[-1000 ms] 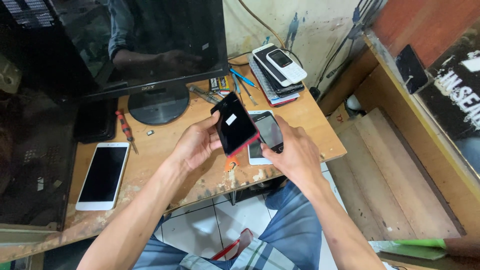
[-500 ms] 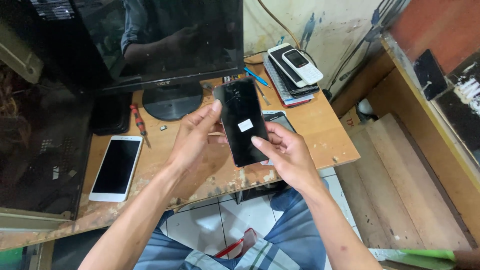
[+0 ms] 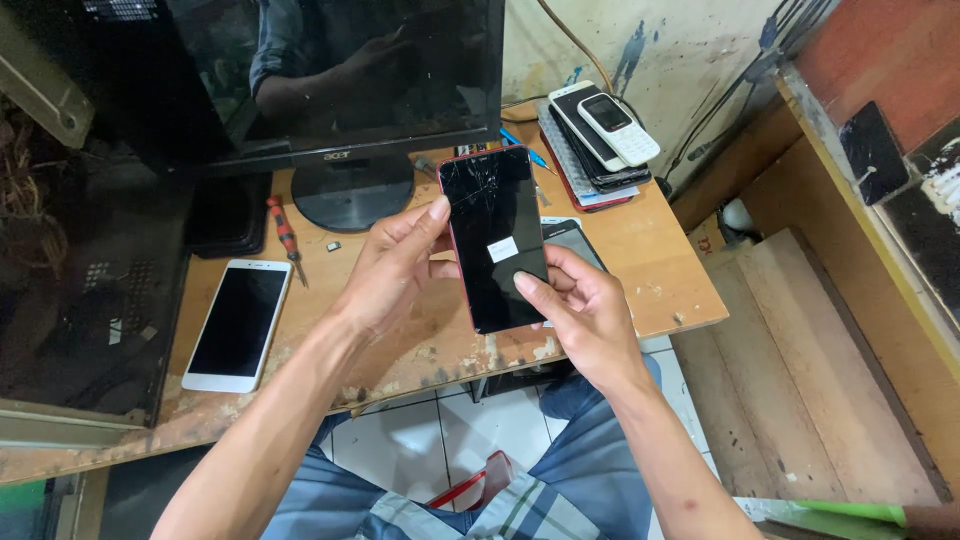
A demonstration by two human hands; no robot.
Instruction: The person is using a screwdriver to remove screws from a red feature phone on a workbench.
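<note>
A black smartphone with a cracked screen and red frame point(image 3: 495, 230) is held upright above the wooden desk point(image 3: 650, 280), screen facing me, with a small white sticker on the glass. My left hand point(image 3: 390, 265) grips its left edge, thumb near the top. My right hand point(image 3: 580, 310) supports its lower right corner, thumb resting on the screen. Another dark phone point(image 3: 578, 240) lies on the desk behind it, mostly hidden.
A white phone point(image 3: 238, 325) lies at the desk's left, beside a red-handled screwdriver point(image 3: 285, 235). A black monitor point(image 3: 340, 80) stands at the back. A stack of phones point(image 3: 600, 135) sits at the back right. Wooden boards point(image 3: 800, 370) lie to the right.
The cracked phone has been turned from tilted to upright with its screen facing me and raised closer. Both hands shifted along its edges.
</note>
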